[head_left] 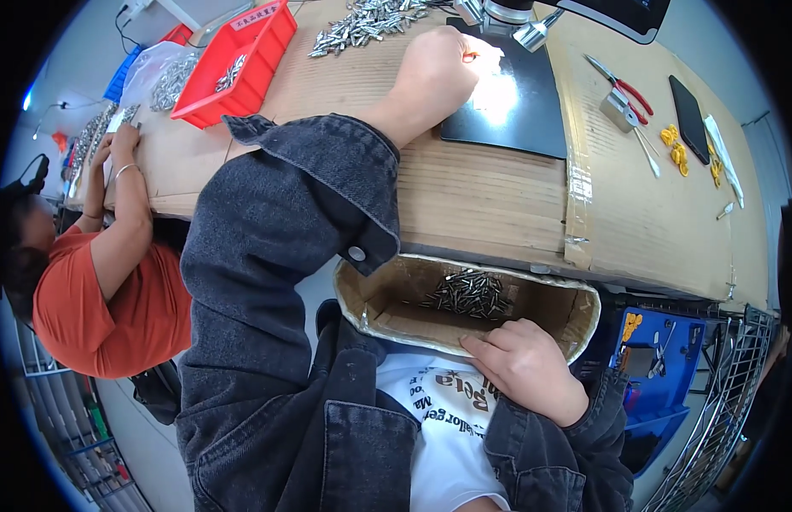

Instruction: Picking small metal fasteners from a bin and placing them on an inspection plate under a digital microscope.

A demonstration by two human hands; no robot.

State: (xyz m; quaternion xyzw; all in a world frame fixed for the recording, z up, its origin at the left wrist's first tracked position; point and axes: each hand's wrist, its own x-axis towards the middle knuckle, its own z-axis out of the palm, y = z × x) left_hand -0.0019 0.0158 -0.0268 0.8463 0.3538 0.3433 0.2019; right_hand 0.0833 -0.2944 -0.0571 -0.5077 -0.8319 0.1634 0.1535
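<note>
My left hand [434, 77] is over a black plate [532, 128], in a bright patch of light under a microscope [508, 12]. Its fingers are closed in a pinch; glare hides what they hold, though a small orange spot shows at the fingertips. Left of it, a pile of small metal pins [368, 26] lies on the cardboard-covered table [481, 200]. At my lap, my right hand [532, 367] grips the near rim of an open cardboard box [387, 320]. More metal pins [470, 293] lie heaped inside that box.
A red bin [208, 81] with a few metal parts stands at the left, near a co-worker in an orange shirt [114, 299]. On the right lie red-handled pliers [626, 90], a black phone [688, 119] and yellow rubbery pieces [675, 152]. Below hangs a blue bin [660, 427].
</note>
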